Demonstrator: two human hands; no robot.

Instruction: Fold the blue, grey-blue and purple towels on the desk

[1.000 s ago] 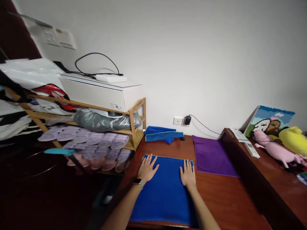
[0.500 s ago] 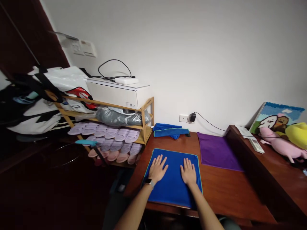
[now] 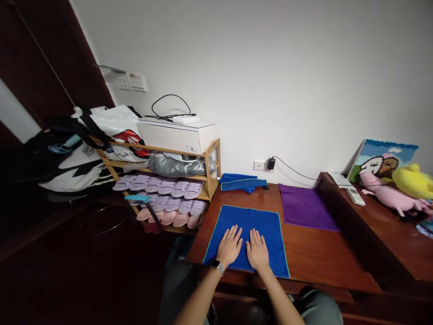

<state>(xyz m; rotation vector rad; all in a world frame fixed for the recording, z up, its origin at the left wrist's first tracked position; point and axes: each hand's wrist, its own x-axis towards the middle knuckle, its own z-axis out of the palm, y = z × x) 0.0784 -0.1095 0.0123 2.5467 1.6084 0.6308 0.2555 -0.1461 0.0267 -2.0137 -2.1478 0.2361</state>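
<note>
A blue cloth [image 3: 250, 219] with a green edge lies spread on the brown wooden table [image 3: 321, 257], its near edge by the table's front. My left hand [image 3: 230, 247], with a watch on the wrist, rests flat on the cloth's near left part, fingers stretched out. Beside it, my right hand [image 3: 258, 251] lies flat on the same cloth, fingers extended and holding nothing. To the right a purple cloth [image 3: 307, 207] is laid out flat. Behind, near the wall, sits a folded blue cloth [image 3: 241, 183] with a green edge.
A wooden rack [image 3: 208, 180] at left carries slippers [image 3: 162, 186], a white box [image 3: 179, 135] and a bag. A black charger [image 3: 271, 163] is plugged into the wall. On the raised ledge at right are a white remote [image 3: 356, 196], plush toys [image 3: 389, 192] and a picture [image 3: 382, 160].
Both hands have moved nearer the front edge and closer together, still flat on the blue cloth. The view has shifted slightly.
</note>
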